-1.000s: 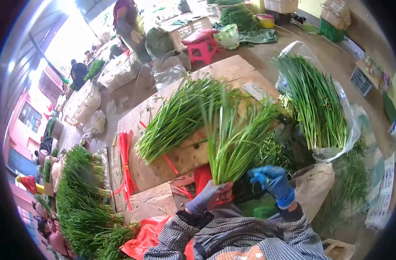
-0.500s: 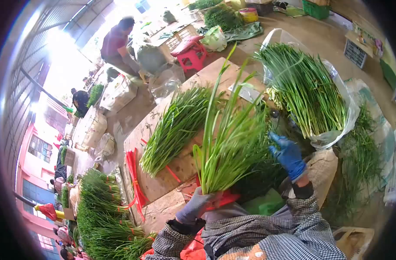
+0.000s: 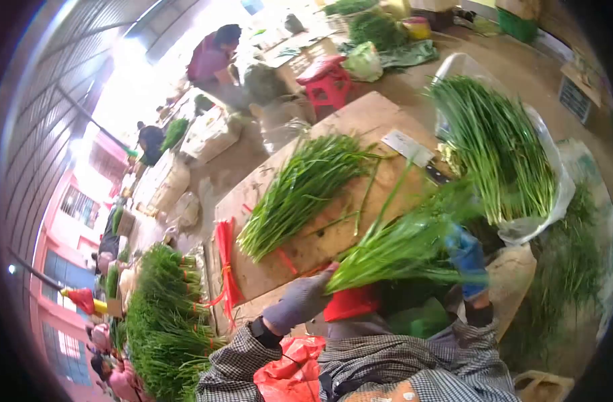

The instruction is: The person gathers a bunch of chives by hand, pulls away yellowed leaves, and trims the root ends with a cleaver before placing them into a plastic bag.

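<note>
My left hand [image 3: 298,299], in a grey glove, is closed round the stem ends of a bunch of green leaves [image 3: 393,251]. The bunch lies slanted to the right across my lap. At its leafy end is my right hand [image 3: 466,258] in a blue glove, blurred and partly covered by leaves, so its fingers cannot be made out. A loose pile of greens [image 3: 306,191] rests on the wooden board [image 3: 253,194]. Red ties [image 3: 226,264] lie at the board's left edge. Near its right corner are a white-bladed knife [image 3: 408,148] and thin stray stalks.
Long chives [image 3: 497,151] stand in a clear plastic bag at the right. Tied bundles [image 3: 162,315] fill the lower left. A red stool [image 3: 325,80] is beyond the board. Another person [image 3: 212,63] bends at the upper left. Loose greens [image 3: 561,261] lie at the far right.
The held bunch has tipped from upright down to the right. My right hand has moved slightly down and right, in among the leaves. The view has shifted, and the bending person's posture differs.
</note>
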A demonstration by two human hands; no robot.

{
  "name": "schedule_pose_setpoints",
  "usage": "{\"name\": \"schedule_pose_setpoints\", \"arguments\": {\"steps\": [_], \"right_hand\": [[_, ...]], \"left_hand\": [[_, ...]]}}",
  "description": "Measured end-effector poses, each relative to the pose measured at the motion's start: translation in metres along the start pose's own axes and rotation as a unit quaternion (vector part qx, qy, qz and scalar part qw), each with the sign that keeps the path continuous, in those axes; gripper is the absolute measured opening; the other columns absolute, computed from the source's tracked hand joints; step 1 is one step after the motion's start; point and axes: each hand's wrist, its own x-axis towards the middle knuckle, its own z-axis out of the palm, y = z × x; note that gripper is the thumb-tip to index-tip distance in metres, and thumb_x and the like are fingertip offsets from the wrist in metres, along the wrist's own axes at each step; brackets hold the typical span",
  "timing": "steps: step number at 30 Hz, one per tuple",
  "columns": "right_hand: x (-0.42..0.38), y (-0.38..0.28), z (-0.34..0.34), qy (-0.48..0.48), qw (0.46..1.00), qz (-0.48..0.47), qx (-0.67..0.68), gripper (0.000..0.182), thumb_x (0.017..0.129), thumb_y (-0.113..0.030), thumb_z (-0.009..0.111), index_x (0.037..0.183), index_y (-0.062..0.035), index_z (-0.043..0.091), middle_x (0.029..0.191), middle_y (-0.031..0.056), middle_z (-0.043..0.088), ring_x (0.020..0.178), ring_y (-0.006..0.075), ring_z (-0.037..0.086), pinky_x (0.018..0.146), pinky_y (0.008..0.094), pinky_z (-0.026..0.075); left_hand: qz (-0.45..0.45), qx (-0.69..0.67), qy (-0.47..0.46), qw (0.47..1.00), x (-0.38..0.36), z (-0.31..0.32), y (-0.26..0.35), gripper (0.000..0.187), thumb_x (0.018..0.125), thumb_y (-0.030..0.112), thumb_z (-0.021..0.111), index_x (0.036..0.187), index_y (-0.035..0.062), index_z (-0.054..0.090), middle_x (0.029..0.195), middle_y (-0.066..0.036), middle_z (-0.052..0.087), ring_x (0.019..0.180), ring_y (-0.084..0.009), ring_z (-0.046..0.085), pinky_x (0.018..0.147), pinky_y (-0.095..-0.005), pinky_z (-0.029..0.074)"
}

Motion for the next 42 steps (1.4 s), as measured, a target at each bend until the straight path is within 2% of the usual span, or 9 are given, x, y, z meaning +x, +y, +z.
{"name": "schedule_pose_setpoints", "arguments": {"steps": [3,8,10,11,16,22,27,36,42], "right_hand": [[-0.037,0.117,0.003,-0.058,0.985,0.16,0.028,0.037,0.087,-0.01,0.059,0.123,-0.0032,0.061,0.09,0.0151,0.068,0.072,0.0264,0.062,0.066,0.034,0.048],[-0.023,0.009,0.012,-0.075,0.987,0.088,-0.115,0.033,0.087,-0.01,0.059,0.119,-0.0031,0.064,0.099,0.0148,0.069,0.079,0.0259,0.062,0.072,0.0353,0.049],[-0.032,0.055,0.023,-0.086,0.98,0.062,-0.167,0.031,0.088,-0.01,0.058,0.117,-0.0035,0.065,0.104,0.0146,0.068,0.078,0.0277,0.06,0.076,0.0378,0.049],[-0.027,0.063,0.025,-0.093,0.992,0.034,-0.082,0.037,0.094,-0.009,0.057,0.131,-0.0057,0.058,0.114,0.0034,0.065,0.069,0.0042,0.053,0.049,0.0203,0.042],[-0.009,-0.024,0.046,-0.073,0.992,0.099,0.014,0.038,0.092,-0.003,0.055,0.13,-0.0071,0.059,0.1,0.0038,0.071,0.063,0.0047,0.052,0.054,0.0221,0.045],[-0.018,-0.066,0.117,-0.273,0.944,0.161,0.09,0.014,0.089,-0.009,0.065,0.101,-0.0045,0.071,0.083,0.0094,0.071,0.07,0.0151,0.068,0.061,0.028,0.054],[-0.012,-0.118,0.226,-0.427,0.898,-0.08,0.077,0.023,0.086,-0.017,0.069,0.104,-0.0025,0.069,0.092,0.0152,0.07,0.08,0.0262,0.07,0.069,0.0331,0.055],[0.025,-0.122,0.346,-0.416,0.896,-0.143,0.067,0.036,0.086,-0.014,0.07,0.118,0.0007,0.063,0.11,0.019,0.068,0.101,0.0266,0.067,0.087,0.0335,0.052],[0.037,-0.112,0.363,-0.443,0.888,-0.104,0.06,0.033,0.084,-0.017,0.067,0.113,-0.0005,0.065,0.106,0.0192,0.068,0.095,0.0326,0.067,0.085,0.0374,0.053]], "left_hand": [[0.084,0.05,0.077,0.992,0.009,-0.025,0.025,0.068,0.08,0.021,0.07,0.14,0.0097,0.04,0.097,-0.02,0.066,0.081,-0.0378,0.066,0.066,-0.0427,0.053],[0.165,0.09,0.237,0.953,0.021,-0.078,0.002,0.066,0.077,0.019,0.072,0.135,0.0054,0.044,0.1,-0.021,0.064,0.085,-0.0393,0.065,0.07,-0.0448,0.052],[0.115,0.122,0.274,0.947,0.022,-0.091,-0.024,0.062,0.078,0.014,0.07,0.134,0.0052,0.045,0.101,-0.022,0.064,0.086,-0.04,0.064,0.071,-0.0451,0.052],[0.112,0.117,0.277,0.947,0.023,-0.092,-0.048,0.062,0.078,0.014,0.07,0.134,0.0052,0.045,0.101,-0.022,0.064,0.086,-0.04,0.064,0.071,-0.0451,0.052],[-0.231,0.263,0.105,0.931,0.024,-0.053,-0.221,0.05,0.09,0.015,0.05,0.138,0.0051,0.04,0.09,-0.017,0.067,0.076,-0.0333,0.068,0.061,-0.045,0.052],[-0.315,0.247,0.085,0.912,0.002,-0.014,-0.271,0.06,0.09,0.013,0.049,0.145,-0.0004,0.03,0.093,-0.019,0.068,0.077,-0.0325,0.069,0.061,-0.0451,0.053],[-0.316,0.234,0.108,0.913,0.001,-0.003,-0.271,0.068,0.088,0.016,0.053,0.148,0.0007,0.024,0.099,-0.019,0.064,0.081,-0.0332,0.067,0.063,-0.0453,0.054],[-0.181,0.076,0.328,0.924,-0.007,0.021,-0.273,0.096,0.074,0.014,0.07,0.151,0.0003,0.014,0.117,-0.028,0.054,0.104,-0.0421,0.056,0.088,-0.0491,0.049],[-0.209,-0.134,0.332,0.91,-0.06,0.013,-0.233,0.099,0.079,0.031,0.076,0.151,0.0012,0.016,0.147,-0.024,0.033,0.138,-0.0374,0.031,0.113,-0.0435,0.027]]}}
